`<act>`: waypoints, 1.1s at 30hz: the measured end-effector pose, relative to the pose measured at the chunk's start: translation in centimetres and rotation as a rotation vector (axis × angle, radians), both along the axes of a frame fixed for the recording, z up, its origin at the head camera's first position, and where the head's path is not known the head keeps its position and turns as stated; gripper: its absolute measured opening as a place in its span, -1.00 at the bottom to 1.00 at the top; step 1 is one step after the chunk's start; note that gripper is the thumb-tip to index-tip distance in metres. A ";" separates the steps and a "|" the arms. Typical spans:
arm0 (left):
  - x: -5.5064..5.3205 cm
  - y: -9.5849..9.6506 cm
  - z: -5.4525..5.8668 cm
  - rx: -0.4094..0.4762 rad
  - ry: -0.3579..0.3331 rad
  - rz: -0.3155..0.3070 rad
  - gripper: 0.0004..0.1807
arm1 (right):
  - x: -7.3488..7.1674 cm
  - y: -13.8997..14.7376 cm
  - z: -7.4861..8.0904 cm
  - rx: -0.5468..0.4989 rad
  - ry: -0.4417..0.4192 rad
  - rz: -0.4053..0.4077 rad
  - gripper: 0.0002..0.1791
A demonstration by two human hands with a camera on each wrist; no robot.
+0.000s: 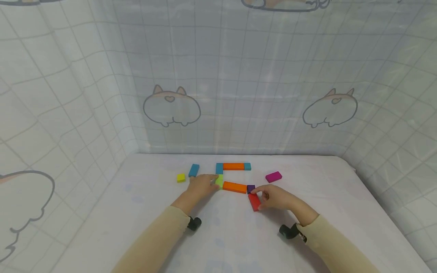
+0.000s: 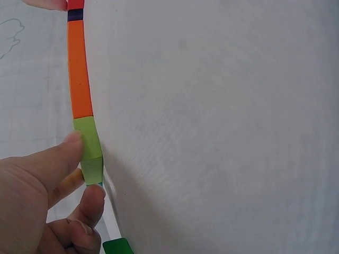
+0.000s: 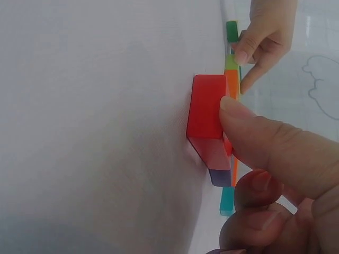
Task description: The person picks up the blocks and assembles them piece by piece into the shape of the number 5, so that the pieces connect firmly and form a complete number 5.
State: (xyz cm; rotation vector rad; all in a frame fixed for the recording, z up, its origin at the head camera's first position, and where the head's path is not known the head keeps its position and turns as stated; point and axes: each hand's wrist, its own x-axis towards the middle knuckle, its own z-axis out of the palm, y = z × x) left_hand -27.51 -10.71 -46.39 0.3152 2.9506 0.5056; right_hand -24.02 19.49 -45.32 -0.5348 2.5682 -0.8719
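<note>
Right hand [image 1: 278, 198] pinches red block [image 1: 254, 201] between thumb and curled fingers, block lying just below purple block [image 1: 250, 188]. Left hand [image 1: 202, 185] pinches green block [image 1: 219, 181], thumb and fingertips closed on it, at the far end of the orange bar [image 1: 235, 187]. Best to slide red flush under purple, keeping the row steady.

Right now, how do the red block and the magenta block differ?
The red block is held by the right hand and adjoins the purple block; the magenta block lies alone, untouched. Red points toward the person; magenta lies crosswise, slightly tilted. Both are flat rectangular blocks.
</note>
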 end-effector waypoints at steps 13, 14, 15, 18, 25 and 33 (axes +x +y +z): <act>-0.1 0.0 0.0 -0.002 -0.004 -0.005 -0.44 | -0.3 0.0 -0.3 -0.002 -0.013 -0.013 -0.46; -0.1 0.0 0.0 -0.003 -0.007 -0.003 -0.44 | -0.3 0.0 -0.3 -0.001 -0.017 -0.013 -0.46; -0.1 0.0 0.0 -0.003 -0.008 -0.001 -0.44 | -0.4 0.0 -0.3 -0.001 -0.015 -0.013 -0.46; -0.2 0.0 0.0 -0.007 -0.013 0.003 -0.43 | -0.4 0.0 -0.3 0.000 -0.012 -0.010 -0.46; -0.1 0.1 0.1 -0.008 -0.019 0.008 -0.43 | -0.5 0.1 -0.4 0.001 -0.015 -0.005 -0.46; -0.2 0.0 -0.2 -0.002 -0.008 0.009 -0.43 | -0.4 0.3 -0.4 -0.009 -0.014 0.008 -0.46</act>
